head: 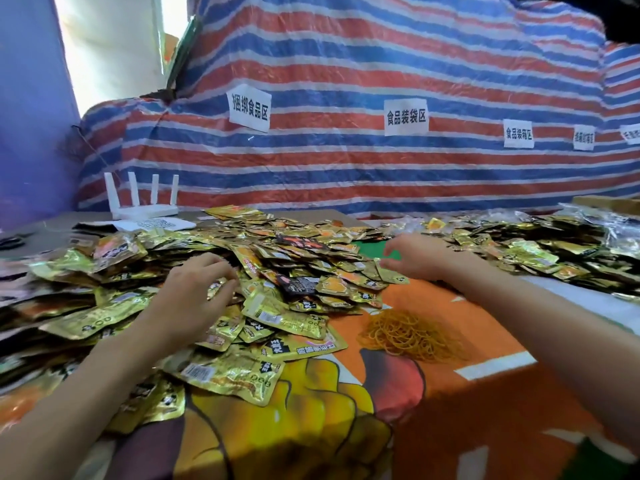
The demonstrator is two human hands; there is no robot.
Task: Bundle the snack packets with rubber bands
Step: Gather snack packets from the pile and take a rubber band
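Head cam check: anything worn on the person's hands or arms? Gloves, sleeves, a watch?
Nothing visible. The left hand and right hand have no gloves, rings or tape. The left forearm and right forearm are uncovered to the frame edge: no sleeves, watch, bands or markers in view.

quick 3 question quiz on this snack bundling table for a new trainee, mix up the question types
1. True or false: the loose heap of yellow-orange rubber bands lies on the orange printed tablecloth, nearer the right hand than the left hand.
2. What stands at the far left of the table? A) a white plastic router with four upright antennas B) a red kettle C) a tape dispenser
3. Fill in: most of the foil snack packets heaped by the left hand are ___ in colour.

Key: 1 true; 2 A; 3 gold
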